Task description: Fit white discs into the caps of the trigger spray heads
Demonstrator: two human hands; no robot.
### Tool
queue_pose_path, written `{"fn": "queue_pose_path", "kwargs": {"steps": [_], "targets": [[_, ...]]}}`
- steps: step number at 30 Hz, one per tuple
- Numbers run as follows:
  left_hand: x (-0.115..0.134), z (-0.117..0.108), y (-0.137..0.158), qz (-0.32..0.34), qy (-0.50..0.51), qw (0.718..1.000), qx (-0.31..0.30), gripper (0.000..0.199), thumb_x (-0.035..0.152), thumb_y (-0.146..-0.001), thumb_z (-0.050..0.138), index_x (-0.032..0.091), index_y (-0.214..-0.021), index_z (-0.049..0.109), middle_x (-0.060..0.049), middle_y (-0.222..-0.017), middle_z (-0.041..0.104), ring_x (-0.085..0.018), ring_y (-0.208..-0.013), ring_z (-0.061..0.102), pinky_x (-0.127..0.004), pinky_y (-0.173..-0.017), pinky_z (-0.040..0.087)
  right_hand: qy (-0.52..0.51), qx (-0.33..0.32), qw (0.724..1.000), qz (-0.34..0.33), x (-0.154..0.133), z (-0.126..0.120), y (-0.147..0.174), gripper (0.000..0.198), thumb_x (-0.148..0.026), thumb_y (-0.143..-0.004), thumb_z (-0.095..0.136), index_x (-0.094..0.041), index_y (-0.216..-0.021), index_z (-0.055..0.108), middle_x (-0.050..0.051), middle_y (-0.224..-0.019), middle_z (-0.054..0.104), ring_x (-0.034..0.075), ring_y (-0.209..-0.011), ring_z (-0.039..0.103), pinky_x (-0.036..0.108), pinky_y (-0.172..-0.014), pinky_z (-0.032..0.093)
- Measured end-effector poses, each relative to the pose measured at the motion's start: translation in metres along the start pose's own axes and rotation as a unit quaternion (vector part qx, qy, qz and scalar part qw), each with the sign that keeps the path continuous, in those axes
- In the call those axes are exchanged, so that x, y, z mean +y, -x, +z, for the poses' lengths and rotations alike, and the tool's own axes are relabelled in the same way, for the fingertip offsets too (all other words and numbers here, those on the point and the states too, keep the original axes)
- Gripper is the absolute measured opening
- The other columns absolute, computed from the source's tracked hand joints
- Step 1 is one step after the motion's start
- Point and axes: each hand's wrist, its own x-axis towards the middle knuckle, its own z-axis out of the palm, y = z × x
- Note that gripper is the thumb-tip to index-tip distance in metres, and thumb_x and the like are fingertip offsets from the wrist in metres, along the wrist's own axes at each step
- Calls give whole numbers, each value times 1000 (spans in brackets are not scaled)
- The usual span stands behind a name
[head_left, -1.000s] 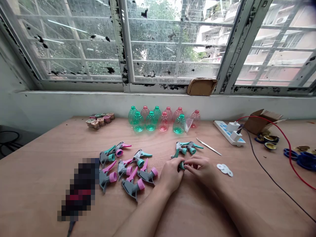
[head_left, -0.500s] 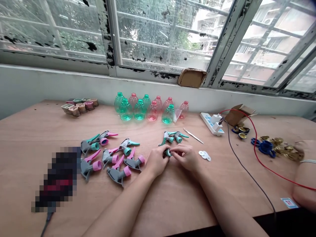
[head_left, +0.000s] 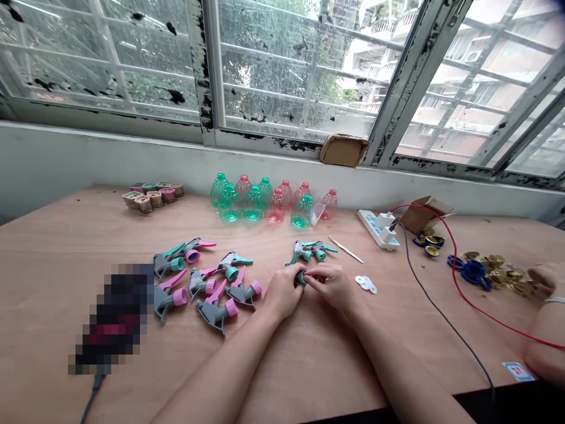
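My left hand (head_left: 282,291) is closed around a spray trigger head, mostly hidden by the fingers, whose teal screw collar (head_left: 301,277) points toward my right hand (head_left: 332,287). The right fingertips are pinched together at the mouth of that collar; anything between them is too small to make out. Just beyond my hands lie two grey-and-teal trigger heads (head_left: 303,253). Several white washers (head_left: 366,284) lie flat to the right, with tweezers (head_left: 345,249) behind them. On the left is a group of grey trigger heads (head_left: 215,315) with pink or teal collars and levers.
Green and pink clear bottles (head_left: 253,206) stand along the wall. A white power strip (head_left: 375,231) trails a red cable (head_left: 459,268) and a dark one across the right side. Blue and gold parts (head_left: 474,272) lie near another person's arm (head_left: 547,330). A blurred dark object (head_left: 112,321) lies left.
The camera view has tilted up slightly, so the table contents sit a little lower and further right. Both hands stay together at the teal collar, with the right fingers slightly shifted.
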Motion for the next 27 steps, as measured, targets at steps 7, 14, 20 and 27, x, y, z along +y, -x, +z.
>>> {"fn": "queue_pose_path", "kwargs": {"steps": [7,14,20,27], "targets": [[-4,2,1,17,-7,1000,-1,34,4,-76,50,21,-102,64,-3,-99,69,-18,-93,62,-26,-81,46,-8,14,1000,10,-1,3,1,12,-25,-79,66,-19,-76,75,1,-60,63,11,-52,52,23,-51,37],[-6,4,1,20,-7,1000,14,33,5,-76,53,23,-101,65,-1,-94,70,-17,-88,63,-25,-78,45,-25,32,999,22,-3,4,1,13,-26,-79,66,-18,-75,75,2,-61,67,11,-51,54,22,-49,39],[-6,3,1,12,-16,999,25,32,4,-75,54,23,-98,64,1,-90,69,-17,-84,62,-25,-76,45,-43,62,997,15,-3,0,3,18,-26,-84,60,-16,-78,73,4,-67,68,13,-56,56,23,-52,40],[-7,4,1,28,-14,999,15,35,3,-75,52,22,-101,64,-2,-97,69,-17,-91,62,-26,-81,45,-40,26,999,5,-3,7,2,13,-23,-80,62,-17,-75,73,2,-64,68,11,-52,54,21,-51,40]]}}
